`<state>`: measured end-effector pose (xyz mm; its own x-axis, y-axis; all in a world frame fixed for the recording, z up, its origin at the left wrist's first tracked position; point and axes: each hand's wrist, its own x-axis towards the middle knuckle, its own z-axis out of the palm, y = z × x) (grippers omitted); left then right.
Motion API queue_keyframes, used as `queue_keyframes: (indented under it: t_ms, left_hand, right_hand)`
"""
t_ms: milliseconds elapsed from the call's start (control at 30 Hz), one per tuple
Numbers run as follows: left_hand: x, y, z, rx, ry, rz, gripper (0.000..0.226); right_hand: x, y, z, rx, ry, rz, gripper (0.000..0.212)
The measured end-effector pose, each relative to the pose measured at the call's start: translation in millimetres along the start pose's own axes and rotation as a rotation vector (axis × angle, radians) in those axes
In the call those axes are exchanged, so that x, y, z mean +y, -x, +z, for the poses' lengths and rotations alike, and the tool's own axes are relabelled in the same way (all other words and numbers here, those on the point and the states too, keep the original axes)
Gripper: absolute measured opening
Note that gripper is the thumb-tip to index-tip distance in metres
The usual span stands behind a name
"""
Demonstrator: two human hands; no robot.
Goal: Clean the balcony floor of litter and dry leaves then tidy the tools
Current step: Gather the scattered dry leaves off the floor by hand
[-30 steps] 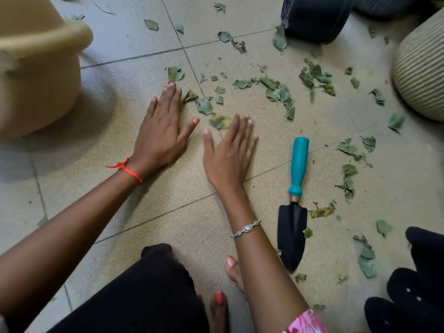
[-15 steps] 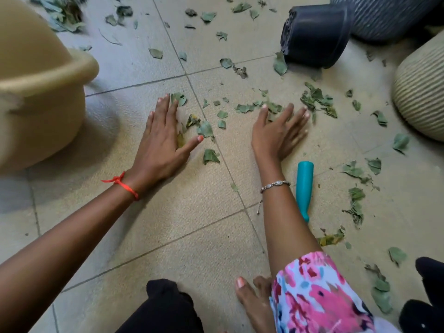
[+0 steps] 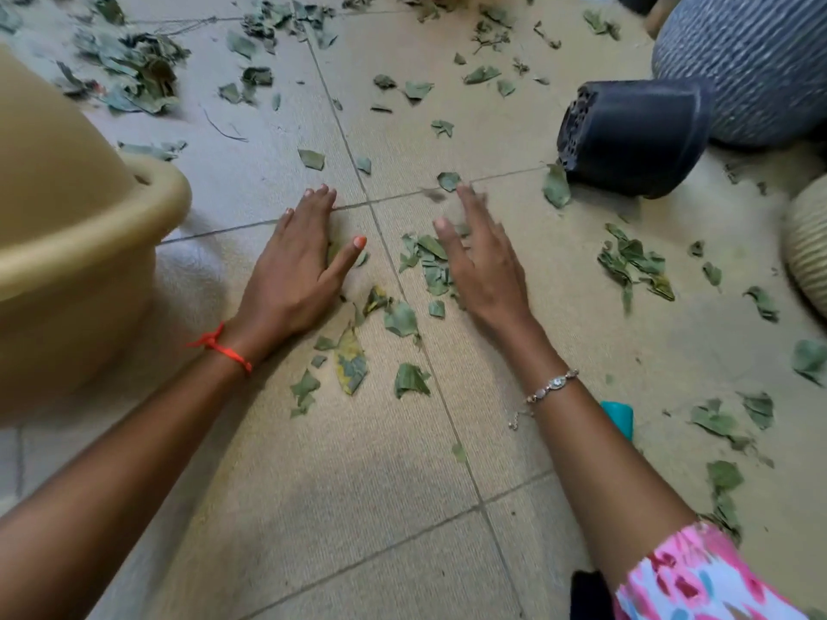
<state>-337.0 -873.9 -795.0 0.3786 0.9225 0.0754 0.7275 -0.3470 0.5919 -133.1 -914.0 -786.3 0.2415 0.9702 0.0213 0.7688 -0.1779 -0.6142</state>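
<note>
Dry green leaves point(image 3: 420, 270) lie scattered over the beige floor tiles point(image 3: 367, 476). My left hand point(image 3: 297, 270) lies flat on the floor with straight fingers, palm down, beside a small heap of leaves. My right hand point(image 3: 481, 266) is flat too, a little blurred, its fingers straight and resting against the same heap from the right. Between the two hands lie a yellowed leaf point(image 3: 351, 366) and several green scraps. Only the end of the teal trowel handle point(image 3: 620, 416) shows behind my right forearm.
A tan plastic basin point(image 3: 85, 243) stands at the left. A black plastic pot point(image 3: 635, 136) lies on its side at the upper right, against a ribbed blue-grey planter point(image 3: 752, 69). A ribbed cream planter point(image 3: 807, 243) is at the right edge. More leaves point(image 3: 635, 266) lie further right and at the back.
My right hand has swept left toward my left hand, pushing leaves together between them. The view has shifted forward, so the trowel is now mostly hidden.
</note>
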Motion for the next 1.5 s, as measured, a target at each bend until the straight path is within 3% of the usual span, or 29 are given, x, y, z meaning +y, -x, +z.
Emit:
queue_keyframes:
  t_ms: [100,167,233,400,600,700,800,900,1000,1067,1167,1367,1500]
  left_hand:
    - [-1,1,-1,0.076,0.128,-0.046,0.066]
    - [-1,-1,-1,0.111,0.122,-0.067,0.070]
    - [-2,-2,-1,0.137,0.068,-0.096,0.071]
    - [-2,-2,0,0.186,-0.010,-0.164,0.073]
    - [-3,-1,1,0.193,0.114,-0.177,0.070]
    - [-2,-2,-1,0.202,0.193,-0.181,0.069]
    - [-2,0,-3,0.205,0.315,-0.184,0.067]
    - [-5,1,-3,0.196,0.347,-0.183,0.062]
    - [-8,3,-3,0.159,0.284,-0.122,0.059]
    - [-9,3,-3,0.099,0.228,-0.068,0.062]
    - [-10,5,-3,0.005,0.100,0.028,0.069]
    - [-5,9,-7,-0.076,0.082,0.104,0.066]
    - [-1,8,-13,-0.114,0.171,0.067,0.068]
  right_hand:
    - [0,-37,1,0.040,-0.055,0.000,0.058]
    - [0,-58,3,-0.038,0.095,-0.009,0.060]
    - [-5,-63,10,-0.156,0.158,-0.133,0.059]
    - [-34,-64,20,-0.357,-0.335,-0.319,0.042]
    - [-65,-94,55,-0.394,0.231,-0.499,0.052]
    - [-68,-79,59,-0.504,0.064,-0.521,0.046]
    - [-61,-55,38,-0.615,-0.266,-0.356,0.041]
    - [-52,-37,7,-0.450,-0.552,-0.211,0.034]
    - [-36,-28,-2,-0.202,-0.472,-0.053,0.037]
    - [-28,-19,7,-0.219,-0.242,-0.010,0.042]
    - [-32,-4,27,-0.226,0.047,-0.166,0.050]
    - [-42,16,39,-0.276,-0.088,-0.275,0.050]
    - [-43,24,37,-0.281,-0.134,-0.214,0.045]
